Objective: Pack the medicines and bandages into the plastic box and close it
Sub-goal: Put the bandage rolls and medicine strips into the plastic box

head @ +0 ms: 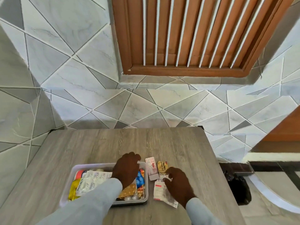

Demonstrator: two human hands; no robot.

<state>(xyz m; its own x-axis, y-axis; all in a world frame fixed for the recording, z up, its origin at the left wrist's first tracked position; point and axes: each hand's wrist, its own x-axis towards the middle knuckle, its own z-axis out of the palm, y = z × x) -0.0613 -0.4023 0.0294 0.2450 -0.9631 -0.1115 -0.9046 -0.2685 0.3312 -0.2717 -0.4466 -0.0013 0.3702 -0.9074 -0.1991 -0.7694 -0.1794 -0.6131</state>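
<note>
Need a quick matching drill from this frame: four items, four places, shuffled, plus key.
Items:
1. yellow sachet
2. orange blister strip
3. gold packet
4. left hand

Places:
A. on the table, right of the plastic box, beyond the right hand
B. over the box's far right corner
C. inside the box, left end
D. inside the box, near right part

Pairs: 1-C, 2-D, 3-A, 4-B

Both arms are extended forward, clad in pale grey sleeves (90,202). The left hand (126,169) is held palm down, its fingers (134,155) curled downward at the far end. The right hand (178,184) is turned inward, palm down, with its fingertips (167,176) bent and drawn together toward the thumb.
</note>
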